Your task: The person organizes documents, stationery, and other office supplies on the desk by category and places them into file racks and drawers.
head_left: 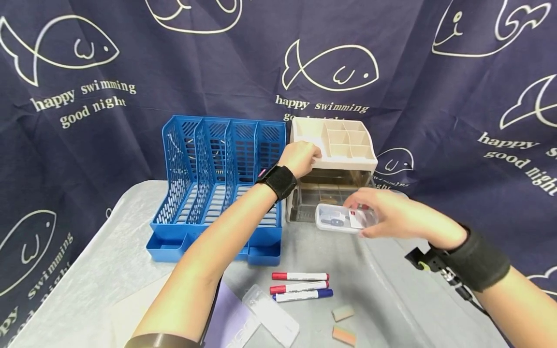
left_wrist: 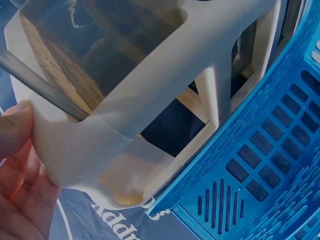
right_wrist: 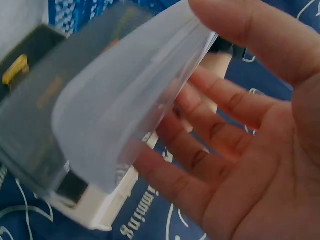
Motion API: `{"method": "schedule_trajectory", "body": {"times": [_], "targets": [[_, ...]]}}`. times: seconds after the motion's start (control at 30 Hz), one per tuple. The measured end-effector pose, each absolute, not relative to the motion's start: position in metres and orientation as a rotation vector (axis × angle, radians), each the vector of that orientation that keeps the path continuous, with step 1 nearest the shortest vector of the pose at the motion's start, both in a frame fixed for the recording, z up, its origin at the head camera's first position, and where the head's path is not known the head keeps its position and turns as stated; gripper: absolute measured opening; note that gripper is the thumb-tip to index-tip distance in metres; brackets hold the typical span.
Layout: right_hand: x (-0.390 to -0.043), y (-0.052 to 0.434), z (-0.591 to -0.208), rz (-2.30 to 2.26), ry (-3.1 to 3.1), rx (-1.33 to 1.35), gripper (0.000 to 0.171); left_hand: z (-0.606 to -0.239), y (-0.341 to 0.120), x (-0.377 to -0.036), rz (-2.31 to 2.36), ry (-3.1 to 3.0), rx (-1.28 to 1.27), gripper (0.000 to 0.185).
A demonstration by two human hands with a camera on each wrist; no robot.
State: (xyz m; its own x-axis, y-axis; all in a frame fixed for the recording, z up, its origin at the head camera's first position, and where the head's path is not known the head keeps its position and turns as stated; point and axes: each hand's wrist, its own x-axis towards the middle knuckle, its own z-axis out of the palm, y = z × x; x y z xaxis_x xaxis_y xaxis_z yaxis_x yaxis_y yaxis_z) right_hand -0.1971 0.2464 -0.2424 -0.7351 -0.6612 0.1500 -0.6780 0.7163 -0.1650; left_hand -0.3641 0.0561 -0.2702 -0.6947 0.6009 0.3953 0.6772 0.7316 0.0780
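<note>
Near the table's (head_left: 143,203) back edge, the left hand (head_left: 300,158) grips an organizer (head_left: 345,164), the right hand (head_left: 383,210) a case (head_left: 332,217); 3 markers (head_left: 300,276) seem unstowed.

Fish-printed navy cloth (head_left: 243,72) hangs behind a pale-covered table (head_left: 117,246).

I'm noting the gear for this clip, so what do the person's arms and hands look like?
The left hand and right hand are ungloved, with no sleeves in view. The left wears a black wristband with a small pink mark, and a dark band circles that arm farther up. The right wears a wide black cuff with a silvery fitting and black cable.
</note>
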Motion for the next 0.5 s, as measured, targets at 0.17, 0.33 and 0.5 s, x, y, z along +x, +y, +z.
{"method": "schedule_trajectory", "body": {"times": [0.17, 0.33, 0.5], "targets": [[-0.215, 0.247, -0.232, 0.307, -2.85, 1.077, 0.044, -0.27, 0.057, -0.363, -0.312, -2.595, -0.992, 0.028], [-0.232, 0.249, -0.229, 0.33, -2.854, 1.063, 0.042, -0.269, 0.057, -0.362, -0.31, -2.601, -0.993, 0.028], [-0.249, 0.249, -0.229, 0.368, -2.875, 1.04, 0.042, -0.269, 0.057, -0.361, -0.308, -2.6, -0.985, 0.027]]}}
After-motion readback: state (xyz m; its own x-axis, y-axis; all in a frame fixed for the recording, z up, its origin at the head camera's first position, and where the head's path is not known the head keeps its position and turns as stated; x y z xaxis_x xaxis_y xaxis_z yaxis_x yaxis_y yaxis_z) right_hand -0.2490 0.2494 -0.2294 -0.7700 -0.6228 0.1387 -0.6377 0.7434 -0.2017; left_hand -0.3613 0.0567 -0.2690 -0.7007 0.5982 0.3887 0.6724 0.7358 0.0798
